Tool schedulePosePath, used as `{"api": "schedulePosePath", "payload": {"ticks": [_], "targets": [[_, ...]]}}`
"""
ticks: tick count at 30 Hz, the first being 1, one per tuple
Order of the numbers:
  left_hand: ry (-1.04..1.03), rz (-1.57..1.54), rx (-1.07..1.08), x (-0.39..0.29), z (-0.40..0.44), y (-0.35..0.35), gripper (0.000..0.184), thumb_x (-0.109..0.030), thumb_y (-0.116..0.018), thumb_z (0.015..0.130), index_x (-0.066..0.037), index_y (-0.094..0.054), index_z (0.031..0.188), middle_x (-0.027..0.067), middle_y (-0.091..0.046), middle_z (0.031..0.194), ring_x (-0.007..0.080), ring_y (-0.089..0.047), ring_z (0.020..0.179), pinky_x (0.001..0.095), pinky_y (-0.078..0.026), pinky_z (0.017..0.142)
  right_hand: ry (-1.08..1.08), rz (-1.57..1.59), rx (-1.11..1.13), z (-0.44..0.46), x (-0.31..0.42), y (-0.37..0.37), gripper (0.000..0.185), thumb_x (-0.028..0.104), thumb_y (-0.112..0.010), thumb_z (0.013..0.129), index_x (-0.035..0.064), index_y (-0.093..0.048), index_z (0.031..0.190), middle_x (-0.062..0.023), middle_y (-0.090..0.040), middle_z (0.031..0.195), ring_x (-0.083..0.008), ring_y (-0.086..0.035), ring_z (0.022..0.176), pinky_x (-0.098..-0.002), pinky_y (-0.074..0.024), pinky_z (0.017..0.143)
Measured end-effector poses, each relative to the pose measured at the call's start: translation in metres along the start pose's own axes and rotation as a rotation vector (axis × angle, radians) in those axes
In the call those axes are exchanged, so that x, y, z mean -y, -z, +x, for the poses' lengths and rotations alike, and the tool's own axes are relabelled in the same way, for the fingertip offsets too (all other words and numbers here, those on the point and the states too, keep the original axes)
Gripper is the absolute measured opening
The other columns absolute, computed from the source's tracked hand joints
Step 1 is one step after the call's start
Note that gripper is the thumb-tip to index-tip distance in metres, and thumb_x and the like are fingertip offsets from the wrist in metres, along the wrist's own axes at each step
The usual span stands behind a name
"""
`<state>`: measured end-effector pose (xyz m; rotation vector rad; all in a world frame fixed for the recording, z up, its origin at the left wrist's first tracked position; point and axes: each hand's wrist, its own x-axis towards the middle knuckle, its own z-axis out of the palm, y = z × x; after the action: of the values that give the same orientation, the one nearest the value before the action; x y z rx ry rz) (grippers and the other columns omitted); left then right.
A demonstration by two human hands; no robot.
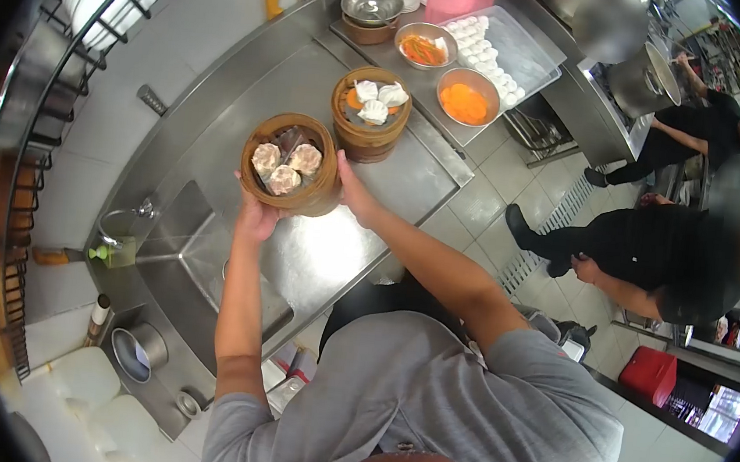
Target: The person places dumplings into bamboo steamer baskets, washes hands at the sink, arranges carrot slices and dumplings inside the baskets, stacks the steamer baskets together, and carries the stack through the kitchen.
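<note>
A round bamboo steamer (288,203) with three open-topped dumplings (285,180) inside is held between both of my hands over the steel counter. My left hand (257,213) grips its near left side, and my right hand (354,193) presses against its right side. Part of the fingers of each hand is hidden by the steamer. Just beyond it, a second bamboo steamer (368,147) holds three white dumplings (376,100) on something orange. That one stands on the counter, and neither hand is on it.
Bowls of shredded orange food (425,46) and smooth orange food (464,103) stand beyond, beside a tray of white pieces (482,56). A sink (183,254) lies at left. A wire rack (39,140) hangs far left. Two people in black (641,246) are at right.
</note>
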<state>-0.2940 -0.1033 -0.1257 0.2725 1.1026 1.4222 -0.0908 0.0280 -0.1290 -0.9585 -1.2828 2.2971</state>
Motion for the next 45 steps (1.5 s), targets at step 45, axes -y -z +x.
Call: {"api": "schedulePosePath", "payload": {"ticks": [45], "targets": [[-0.062, 0.350, 0.116, -0.138, 0.031, -0.241, 0.127, -0.103, -0.018, 0.071, -0.014, -0.019, 0.162, 0.0177, -0.031, 0.162, 0.0424, -0.041, 0.140, 0.0656, -0.047, 0.094, 0.010, -0.308, 0.057, -0.045, 0.268, 0.075, 0.108, 0.093, -0.015, 0.085, 0.0182, -0.024, 0.162, -0.0192, -0.031, 0.162, -0.0419, -0.035, 0.145, -0.0616, -0.0284, 0.115]]}}
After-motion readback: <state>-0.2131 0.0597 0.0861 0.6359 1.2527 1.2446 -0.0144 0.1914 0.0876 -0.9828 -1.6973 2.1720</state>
